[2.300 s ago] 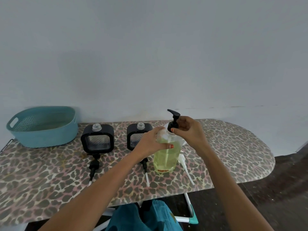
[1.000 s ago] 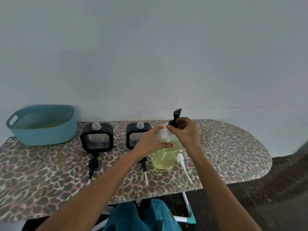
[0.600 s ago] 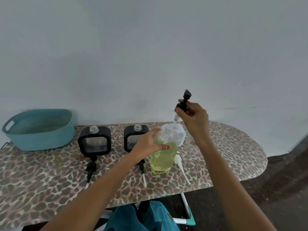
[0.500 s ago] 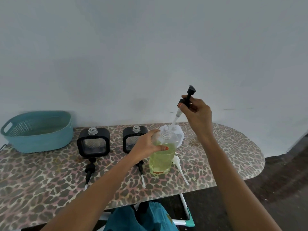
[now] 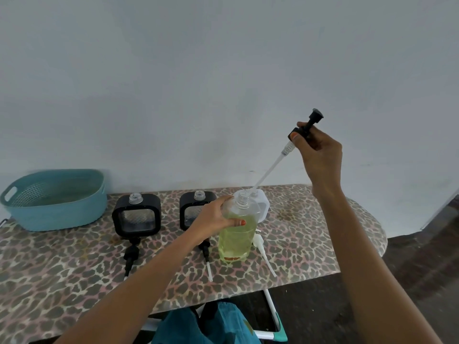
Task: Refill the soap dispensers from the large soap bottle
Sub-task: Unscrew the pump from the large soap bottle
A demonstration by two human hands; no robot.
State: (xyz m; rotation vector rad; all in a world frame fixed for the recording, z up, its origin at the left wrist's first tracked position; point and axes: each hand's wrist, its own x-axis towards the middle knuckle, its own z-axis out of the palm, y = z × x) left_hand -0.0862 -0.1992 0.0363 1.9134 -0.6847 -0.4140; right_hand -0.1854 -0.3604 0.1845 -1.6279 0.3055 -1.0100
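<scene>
Head view: my right grip (image 5: 319, 155) pinches the black pump (image 5: 304, 129), now lifted out to one o'clock of the large soap bottle (image 5: 236, 234) (it was screwed on a moment ago). My left grip (image 5: 213, 219) wraps the bottle on the ironing board (image 5: 310, 232). Its mouth is open, so pouring into the dispensers (image 5: 136, 214) at nine o'clock can begin.

The large soap bottle (image 5: 237, 234) is clear, glossy plastic. The two dispensers (image 5: 136, 214) have matt black casings, and the basket (image 5: 56, 199) is matt teal perforated plastic. Leopard-print cloth covers the board (image 5: 310, 234).
</scene>
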